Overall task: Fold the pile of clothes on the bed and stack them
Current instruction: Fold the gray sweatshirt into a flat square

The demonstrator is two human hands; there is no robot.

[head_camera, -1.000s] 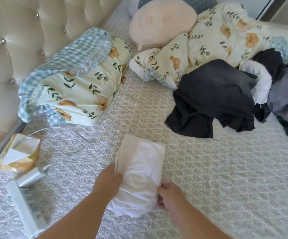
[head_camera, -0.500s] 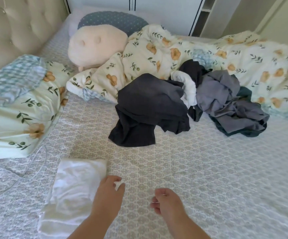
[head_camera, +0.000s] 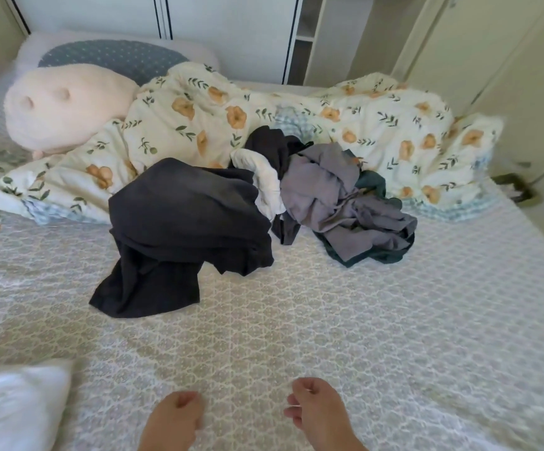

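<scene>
2 bare hands, left hand (head_camera: 174, 415) and right hand (head_camera: 313, 408), hung loosely curled, nothing held. Crumpled dark charcoal soft garment (head_camera: 179, 229) lay straight ahead on patterned quilted bedspread (head_camera: 361, 320), left hand slightly nearer. Grey wrinkled clothes heap (head_camera: 345, 203) further right. Folded white garment (head_camera: 13, 405) sat at lower left.

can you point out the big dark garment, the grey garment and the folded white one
dark garment (head_camera: 186, 219): head view, on its broad upper fold
grey garment (head_camera: 322, 187): head view, on its crumpled middle
folded white garment (head_camera: 13, 408): head view, on its top face
</scene>
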